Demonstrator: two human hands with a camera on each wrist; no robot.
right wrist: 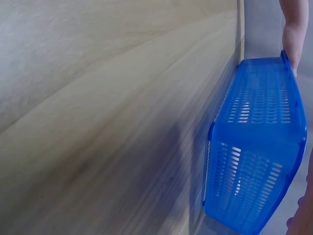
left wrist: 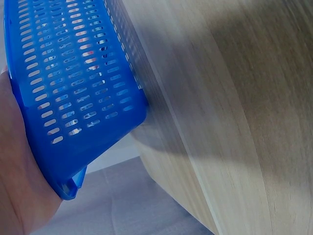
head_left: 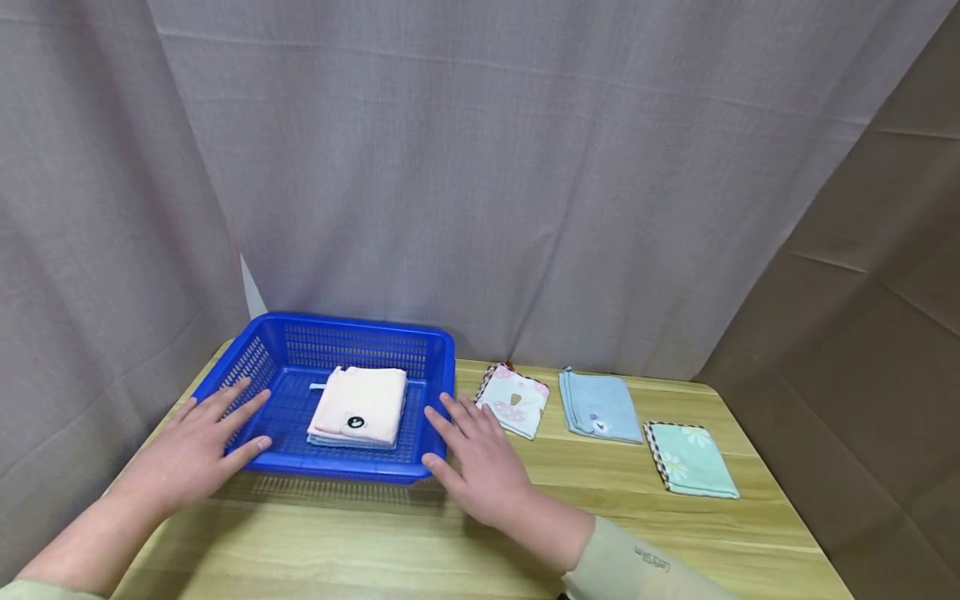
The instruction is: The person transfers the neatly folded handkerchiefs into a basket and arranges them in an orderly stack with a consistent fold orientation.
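A blue plastic basket (head_left: 360,322) with slotted walls stands at the left of the wooden table. Inside lies a small stack of folded towels; a pale pink towel (head_left: 366,400) with a round black patch tops it, light blue edges showing below. My left hand (head_left: 191,450) is at the basket's left front side, fingers spread across the rim. At the right front corner is my right hand (head_left: 483,458), its fingers spread and nearly straight beside the rim. The left wrist view shows the left hand right against the basket wall (left wrist: 73,152).
Right of the basket, three folded towels lie apart on the table (head_left: 525,533): a white and pink one (head_left: 534,396), a light blue one (head_left: 603,400) and a mint green one (head_left: 701,462) with flowers. Grey curtain (head_left: 487,167) hangs behind; a brown cloth panel (head_left: 862,333) borders the right.
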